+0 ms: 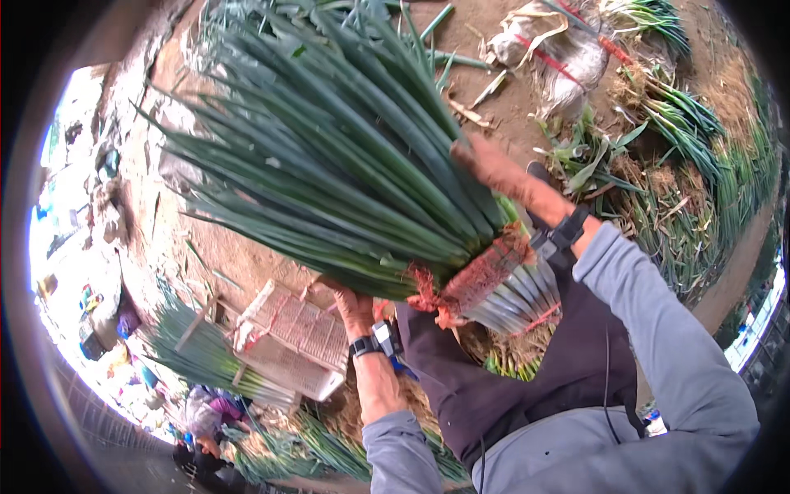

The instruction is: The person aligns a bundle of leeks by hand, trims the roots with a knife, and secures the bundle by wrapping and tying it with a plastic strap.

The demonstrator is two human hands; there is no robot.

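A large bundle of green onions lies across my lap, its long green leaves fanning to the upper left. A reddish mesh band wraps it above the white stalks, and a thin red tie crosses the stalks lower down. My right hand is closed on the far right edge of the leaves, its fingertips partly hidden by them. On the near left side my left hand holds the bundle's lower edge, with its fingers partly tucked under the leaves. Both my wrists wear dark straps with small devices.
A pale woven crate stands left of my left hand, beside another onion bundle. Loose onions and a white sack lie at the upper right. Another person is at the lower left, near more onions.
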